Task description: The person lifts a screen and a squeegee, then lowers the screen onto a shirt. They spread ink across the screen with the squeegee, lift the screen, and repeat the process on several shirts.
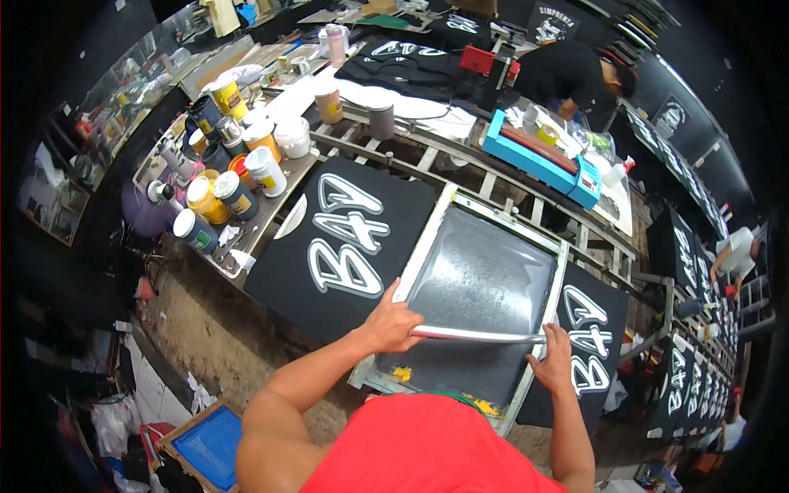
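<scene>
A screen-printing frame (pixel 427 234) with a dark grey, shiny mesh (pixel 485 271) lies in front of me. Across its lower half runs a silver metal bar (pixel 477 334); its underside is hidden. My left hand (pixel 393 324) is closed round the bar's left end, beside the frame's left rail, with a finger pointing up along the rail. At the other end, my right hand (pixel 555 355) grips the bar by the right rail. Yellow smears (pixel 486 407) show near the frame's bottom edge. Black shirts with white lettering lie left (pixel 353 234) and right (pixel 585 337) of the frame.
Several paint tubs (pixel 265 168) crowd a side table on the left. A blue machine (pixel 542 160) stands beyond the metal rack (pixel 493 185). Another person (pixel 567 74) bends over at the back, and one (pixel 734 255) is at far right. A blue-meshed screen (pixel 209 448) leans below left.
</scene>
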Tool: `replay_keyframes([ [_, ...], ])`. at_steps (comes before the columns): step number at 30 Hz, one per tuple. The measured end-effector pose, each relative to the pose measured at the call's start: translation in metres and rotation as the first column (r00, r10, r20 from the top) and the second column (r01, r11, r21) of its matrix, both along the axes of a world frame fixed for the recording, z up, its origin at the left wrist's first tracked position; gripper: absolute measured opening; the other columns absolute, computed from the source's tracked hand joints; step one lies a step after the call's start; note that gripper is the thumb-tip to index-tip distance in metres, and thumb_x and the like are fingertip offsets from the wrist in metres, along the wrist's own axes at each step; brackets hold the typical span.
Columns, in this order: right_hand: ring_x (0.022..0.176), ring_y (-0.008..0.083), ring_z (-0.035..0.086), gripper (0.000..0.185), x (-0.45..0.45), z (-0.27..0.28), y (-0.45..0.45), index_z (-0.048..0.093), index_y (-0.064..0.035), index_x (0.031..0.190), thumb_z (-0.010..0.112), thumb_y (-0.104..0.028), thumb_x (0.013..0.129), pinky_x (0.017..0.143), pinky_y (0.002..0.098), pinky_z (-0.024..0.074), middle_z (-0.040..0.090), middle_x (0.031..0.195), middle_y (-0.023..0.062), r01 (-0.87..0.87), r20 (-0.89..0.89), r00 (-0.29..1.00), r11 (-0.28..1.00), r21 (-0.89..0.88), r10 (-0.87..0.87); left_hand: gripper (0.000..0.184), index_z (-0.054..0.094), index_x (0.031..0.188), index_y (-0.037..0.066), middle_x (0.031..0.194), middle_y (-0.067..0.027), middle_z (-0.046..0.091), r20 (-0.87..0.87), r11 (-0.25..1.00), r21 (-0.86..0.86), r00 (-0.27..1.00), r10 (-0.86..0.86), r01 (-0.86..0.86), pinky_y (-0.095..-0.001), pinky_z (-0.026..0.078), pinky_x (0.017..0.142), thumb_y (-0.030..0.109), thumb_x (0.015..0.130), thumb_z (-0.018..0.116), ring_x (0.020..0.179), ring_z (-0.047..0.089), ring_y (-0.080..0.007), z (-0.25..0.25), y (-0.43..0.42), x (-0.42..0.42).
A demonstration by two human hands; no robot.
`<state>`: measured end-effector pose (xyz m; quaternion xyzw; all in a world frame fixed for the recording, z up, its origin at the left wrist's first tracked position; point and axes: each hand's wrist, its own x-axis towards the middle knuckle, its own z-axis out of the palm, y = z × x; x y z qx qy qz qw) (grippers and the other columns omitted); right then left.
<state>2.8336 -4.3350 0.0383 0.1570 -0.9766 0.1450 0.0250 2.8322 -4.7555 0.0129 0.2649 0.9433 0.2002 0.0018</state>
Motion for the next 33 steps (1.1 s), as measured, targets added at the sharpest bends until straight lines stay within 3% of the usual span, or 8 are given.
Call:
replay_keyframes([
  [4, 0.128, 0.0376, 0.052, 0.073, -0.024, -0.025, 0.011, 0.056, -0.0029, 0.133, 0.087, -0.014, 0.067, 0.109, 0.0465, 0.0419, 0.059, 0.133, 0.0175, -0.095, 0.192, 0.978, 0.992, 0.083, 0.078, 0.027, 0.067, 0.079, 0.016, 0.067, -0.0008, 0.063, -0.073, 0.996, -0.015, 0.994, -0.086, 0.085, -0.0622, 0.025, 0.12, 0.039, 0.077, 0.081, 0.08, 0.067, -0.0238, 0.002, 0.003, -0.01],
  [5, 0.121, 0.0373, 0.059, 0.058, -0.031, -0.028, 0.014, 0.064, -0.0054, 0.126, 0.08, -0.012, 0.071, 0.104, 0.0448, 0.0464, 0.065, 0.125, 0.0172, -0.098, 0.259, 0.963, 0.992, 0.075, 0.075, 0.026, 0.067, 0.081, 0.016, 0.067, 0.0004, 0.062, -0.081, 0.993, -0.026, 0.99, -0.114, 0.112, -0.0621, 0.025, 0.12, 0.038, 0.077, 0.081, 0.08, 0.067, -0.0233, 0.002, 0.003, -0.014],
  [8, 0.113, 0.0378, 0.063, 0.047, -0.047, -0.029, 0.019, 0.068, -0.0079, 0.12, 0.072, -0.01, 0.073, 0.098, 0.044, 0.051, 0.069, 0.116, 0.0176, -0.11, 0.439, 0.895, 0.992, 0.055, 0.075, 0.026, 0.067, 0.082, 0.016, 0.068, 0.0013, 0.063, -0.085, 0.988, -0.015, 0.985, -0.151, 0.151, -0.062, 0.026, 0.119, 0.037, 0.076, 0.081, 0.08, 0.066, -0.0226, 0.004, 0.007, -0.031],
  [11, 0.106, 0.0389, 0.065, 0.04, -0.059, -0.05, 0.032, 0.072, -0.0085, 0.113, 0.068, -0.009, 0.073, 0.094, 0.0443, 0.0531, 0.071, 0.109, 0.0182, -0.103, 0.376, 0.921, 0.995, -0.016, 0.101, 0.03, 0.068, 0.09, 0.017, 0.071, 0.0034, 0.063, -0.127, 0.983, -0.017, 0.975, -0.184, 0.184, -0.0623, 0.028, 0.118, 0.031, 0.07, 0.085, 0.079, 0.064, -0.0205, 0.001, 0.011, -0.056],
  [14, 0.104, 0.0395, 0.065, 0.039, -0.074, -0.057, 0.041, 0.073, -0.0081, 0.11, 0.069, -0.007, 0.071, 0.092, 0.0454, 0.0528, 0.07, 0.107, 0.0178, -0.122, 0.405, 0.907, 0.992, -0.016, 0.118, 0.028, 0.065, 0.087, 0.016, 0.072, 0.0014, 0.064, -0.128, 0.976, -0.009, 0.968, -0.217, 0.217, -0.061, 0.027, 0.118, 0.034, 0.075, 0.083, 0.085, 0.065, -0.0215, -0.004, 0.016, -0.081],
  [18, 0.103, 0.0403, 0.064, 0.041, -0.088, -0.059, 0.048, 0.072, -0.0073, 0.109, 0.071, -0.004, 0.068, 0.094, 0.0457, 0.0518, 0.069, 0.107, 0.0161, -0.145, 0.332, 0.928, 0.985, -0.098, 0.17, 0.035, 0.065, 0.098, 0.016, 0.081, -0.0001, 0.067, -0.085, 0.971, -0.067, 0.969, -0.233, 0.228, -0.0592, 0.028, 0.119, 0.026, 0.071, 0.086, 0.089, 0.068, -0.0212, -0.006, 0.022, -0.109],
  [25, 0.111, 0.042, 0.061, 0.049, -0.086, -0.067, 0.053, 0.069, -0.0038, 0.118, 0.072, -0.002, 0.068, 0.1, 0.0456, 0.0502, 0.067, 0.115, 0.0219, -0.061, 0.28, 0.956, 0.994, -0.085, 0.083, 0.033, 0.057, 0.113, 0.007, 0.099, -0.0101, 0.069, 0.154, 0.965, -0.148, 0.969, -0.193, 0.216, -0.0546, 0.03, 0.12, 0.002, 0.082, 0.066, 0.101, 0.069, -0.0299, -0.013, 0.032, -0.126],
  [33, 0.113, 0.042, 0.061, 0.053, -0.08, -0.063, 0.051, 0.068, -0.0032, 0.121, 0.071, -0.001, 0.069, 0.102, 0.0454, 0.0496, 0.067, 0.12, 0.0226, -0.05, 0.247, 0.966, 0.994, -0.097, 0.072, 0.042, 0.06, 0.124, 0.004, 0.11, -0.0143, 0.07, 0.175, 0.964, -0.17, 0.969, -0.176, 0.206, -0.0536, 0.033, 0.12, -0.002, 0.082, 0.06, 0.108, 0.068, -0.0306, -0.017, 0.035, -0.13],
])
